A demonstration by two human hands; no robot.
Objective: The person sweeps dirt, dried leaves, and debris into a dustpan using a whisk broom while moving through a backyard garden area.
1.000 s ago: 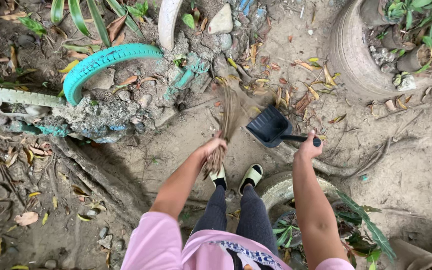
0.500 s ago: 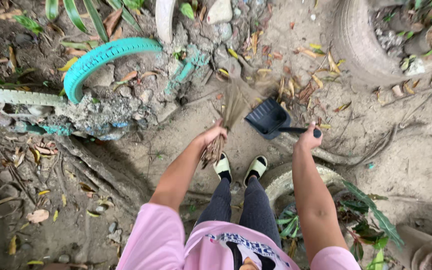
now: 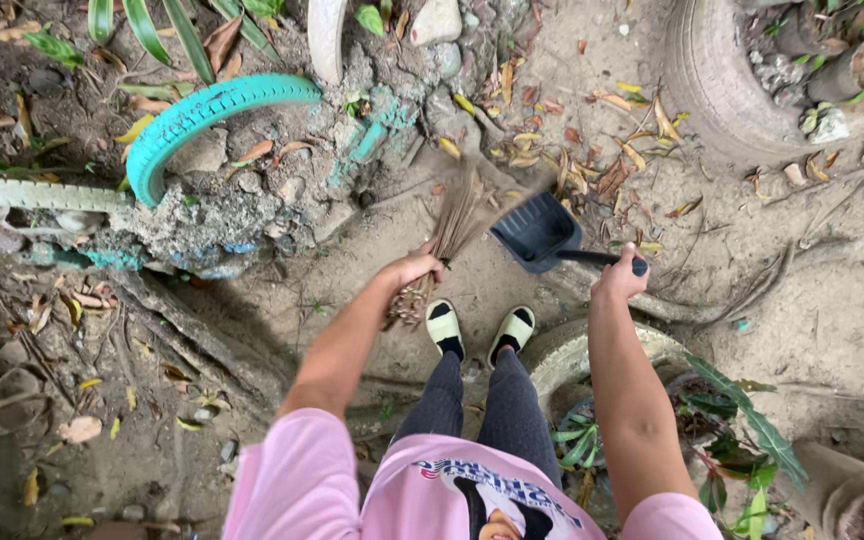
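The left hand point(image 3: 414, 268) is closed in a fist round the bound end of a bundle broom point(image 3: 449, 235); its fingers wrap the stalks fully, with the cut stubs sticking out below the fist toward the feet, and the loose brown bristles fanning up and away from the knuckles onto the sandy ground point(image 3: 832, 320); the bristle tips reach just beside the open mouth of the dustpan point(image 3: 535, 232).

The right hand point(image 3: 619, 277) grips the dustpan's thin black handle point(image 3: 600, 259); the fingers curl over it from above and look closed, though the fingertips themselves are hidden under the hand; the dark pan lies beyond the knuckles, to their left, resting on the ground with its mouth turned toward the broom.

Past the pan, farther from both hands, dry leaves point(image 3: 592, 170) lie scattered in yellow and brown; a turquoise half-buried tyre point(image 3: 202, 112) arches well beyond the left fist, with rubble and stones beside it; a pale tyre planter point(image 3: 717, 85) sits well beyond the right hand.

Between the two wrists and nearer the body, two pale green sandals point(image 3: 479, 330) stand side by side on the dirt; another tyre rim point(image 3: 562, 350) touches the right sandal.
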